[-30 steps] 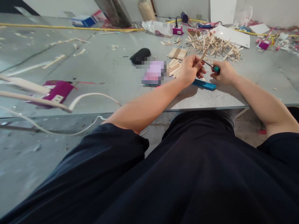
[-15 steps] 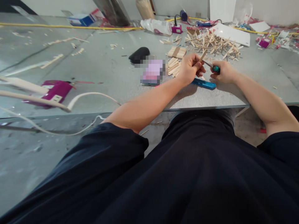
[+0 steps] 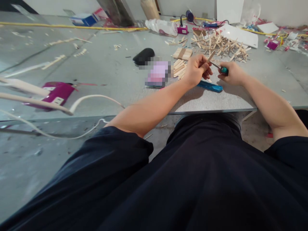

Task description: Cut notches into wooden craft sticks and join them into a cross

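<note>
My left hand [image 3: 198, 69] is closed, pinching a wooden craft stick [image 3: 211, 56] that points up and away. In my right hand [image 3: 232, 73] is a teal-handled tool [image 3: 224, 70]. Its slim metal end [image 3: 214, 64] reaches left to the lower part of the stick, by my left fingertips; whether it touches cannot be made out. A long blue object [image 3: 210, 86] lies on the table under both hands. Beside my left hand are loose craft sticks [image 3: 179, 68] and a banded bundle of sticks [image 3: 182, 53]. Beyond the hands spreads a large heap of sticks [image 3: 216, 43].
A phone [image 3: 157, 73] and a black case [image 3: 143, 56] lie left of my hands. Farther left are a purple power strip [image 3: 59, 93] and a white cable [image 3: 96, 96]. A clear plastic bottle [image 3: 162, 27] and a white board [image 3: 239, 35] lie at the back.
My right hand and the teal-handled tool have shifted slightly right. The craft stick in my left hand has tilted a little to the right.
</note>
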### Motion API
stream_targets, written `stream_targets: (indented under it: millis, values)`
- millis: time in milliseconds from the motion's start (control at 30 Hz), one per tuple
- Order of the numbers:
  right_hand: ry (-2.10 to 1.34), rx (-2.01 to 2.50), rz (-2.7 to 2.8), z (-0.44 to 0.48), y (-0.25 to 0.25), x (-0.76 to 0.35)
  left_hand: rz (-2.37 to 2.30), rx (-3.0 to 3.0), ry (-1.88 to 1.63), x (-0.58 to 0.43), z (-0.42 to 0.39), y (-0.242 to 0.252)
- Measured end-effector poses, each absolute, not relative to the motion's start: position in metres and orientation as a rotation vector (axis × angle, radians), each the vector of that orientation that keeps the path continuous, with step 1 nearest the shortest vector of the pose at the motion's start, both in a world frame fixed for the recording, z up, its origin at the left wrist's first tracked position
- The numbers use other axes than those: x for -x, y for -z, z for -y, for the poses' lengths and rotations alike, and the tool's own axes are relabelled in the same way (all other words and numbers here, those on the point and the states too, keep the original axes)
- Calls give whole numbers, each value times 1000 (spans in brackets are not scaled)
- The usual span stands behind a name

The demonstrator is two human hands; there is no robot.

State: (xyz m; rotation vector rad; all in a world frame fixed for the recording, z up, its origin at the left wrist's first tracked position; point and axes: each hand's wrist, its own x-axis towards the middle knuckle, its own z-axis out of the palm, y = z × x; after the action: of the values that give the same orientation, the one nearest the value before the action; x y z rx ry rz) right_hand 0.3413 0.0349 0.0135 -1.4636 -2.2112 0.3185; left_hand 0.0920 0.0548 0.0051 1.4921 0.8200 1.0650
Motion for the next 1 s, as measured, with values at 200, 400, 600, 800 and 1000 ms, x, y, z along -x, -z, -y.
stream_targets:
  millis: [200,400,600,800,1000]
  values:
    - [7,1599,2115,-34,-7,-336,-898,-1460,-1055,-93,-47,-11]
    - [150,1635,2095,-33,-5,-330,-873,-1419,-1060,-94,-43,-15]
    - [2,1490,1991,-35,-8,-330,-883,-1359,-1075,-96,-42,-14]
    - [1,1467,1960,-35,-12,-330,-899,-1303,-1068,-99,-41,-14]
    - [-167,1447,2076,-39,-8,-330,-868,-1317,-1051,-99,-41,-17]
